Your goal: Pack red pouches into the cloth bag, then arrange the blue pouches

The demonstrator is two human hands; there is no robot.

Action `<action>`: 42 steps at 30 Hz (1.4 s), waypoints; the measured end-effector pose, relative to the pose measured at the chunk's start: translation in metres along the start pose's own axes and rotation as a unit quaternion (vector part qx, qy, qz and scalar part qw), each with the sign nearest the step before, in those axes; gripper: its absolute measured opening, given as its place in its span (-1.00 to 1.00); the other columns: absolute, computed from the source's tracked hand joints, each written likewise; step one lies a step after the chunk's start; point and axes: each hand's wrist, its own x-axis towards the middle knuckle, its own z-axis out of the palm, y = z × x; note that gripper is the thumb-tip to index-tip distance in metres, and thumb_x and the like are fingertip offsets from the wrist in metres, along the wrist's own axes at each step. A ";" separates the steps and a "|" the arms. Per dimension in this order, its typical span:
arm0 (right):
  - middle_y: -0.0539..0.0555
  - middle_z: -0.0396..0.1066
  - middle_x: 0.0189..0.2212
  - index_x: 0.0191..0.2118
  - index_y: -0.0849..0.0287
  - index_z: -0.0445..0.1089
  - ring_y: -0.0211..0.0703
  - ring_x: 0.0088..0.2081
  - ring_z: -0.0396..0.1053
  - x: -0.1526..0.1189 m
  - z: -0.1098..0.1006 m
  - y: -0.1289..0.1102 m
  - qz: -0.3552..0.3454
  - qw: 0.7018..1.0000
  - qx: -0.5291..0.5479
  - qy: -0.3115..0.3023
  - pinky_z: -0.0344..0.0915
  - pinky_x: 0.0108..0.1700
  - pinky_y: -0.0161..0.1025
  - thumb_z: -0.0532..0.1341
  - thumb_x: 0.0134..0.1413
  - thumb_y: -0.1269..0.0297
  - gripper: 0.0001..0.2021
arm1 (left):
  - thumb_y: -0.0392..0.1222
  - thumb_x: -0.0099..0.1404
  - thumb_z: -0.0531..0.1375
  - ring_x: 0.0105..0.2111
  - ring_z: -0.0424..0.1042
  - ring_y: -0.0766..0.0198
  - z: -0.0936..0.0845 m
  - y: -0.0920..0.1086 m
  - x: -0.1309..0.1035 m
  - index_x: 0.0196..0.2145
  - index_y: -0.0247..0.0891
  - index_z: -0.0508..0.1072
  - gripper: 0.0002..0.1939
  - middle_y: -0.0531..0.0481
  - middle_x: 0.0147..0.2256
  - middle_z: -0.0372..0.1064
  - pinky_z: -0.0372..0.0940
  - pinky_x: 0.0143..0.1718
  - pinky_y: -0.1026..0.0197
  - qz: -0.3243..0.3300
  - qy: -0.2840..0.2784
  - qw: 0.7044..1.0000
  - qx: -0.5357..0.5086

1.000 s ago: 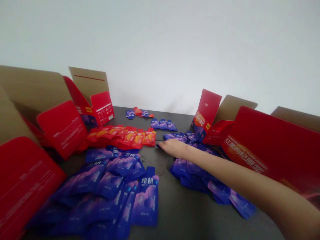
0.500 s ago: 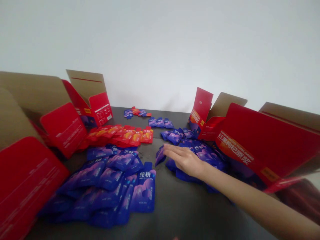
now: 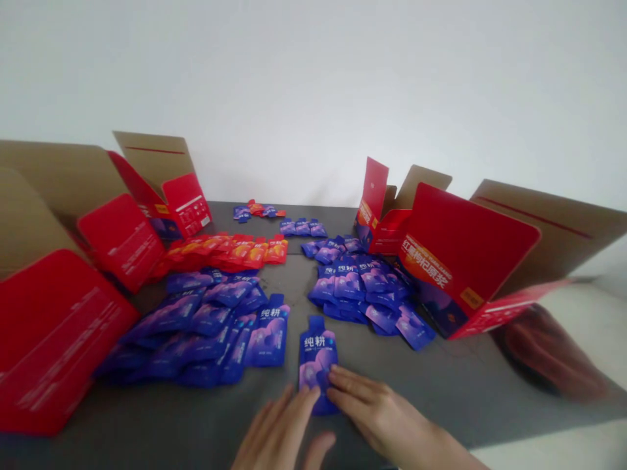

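Note:
A blue-purple spouted pouch (image 3: pixel 317 359) with white lettering lies face up near the front of the dark table, its narrow neck pointing away from me. My right hand (image 3: pixel 379 408) grips its lower right edge, the fingers close together and the thumb hidden. At its lower left corner, my left hand (image 3: pixel 281 427) reaches in with fingers extended and thumb apart, the fingertips touching or just over the pouch; it looks a little blurred. A heap of blue pouches (image 3: pixel 206 333) spreads to the left, and another pile of blue pouches (image 3: pixel 357 281) lies to the right.
Red-orange pouches (image 3: pixel 235 250) lie behind the left heap. Open red cartons stand along both sides, including a near-left carton (image 3: pixel 53 346) and a right carton (image 3: pixel 455 254). Three blue pouches (image 3: pixel 302 227) sit farther back. A dark reddish item (image 3: pixel 558 352) rests at the right edge.
My right hand has brought a blue pouch from the right pile toward me and down onto the front of the table. My left hand has come into view beside it. The view has shifted slightly.

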 end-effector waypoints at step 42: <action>0.20 0.42 -0.09 -0.06 0.37 0.37 -0.06 0.00 0.33 -0.050 0.024 -0.024 -0.016 0.944 -0.271 0.188 0.37 -0.02 -0.20 -0.09 0.13 0.59 -0.63 | -0.11 0.29 0.06 -0.20 0.46 0.17 0.003 -0.003 0.000 -0.18 -0.14 0.43 -0.79 0.08 -0.24 0.50 0.27 -0.05 -0.03 0.052 -0.123 0.989 -0.066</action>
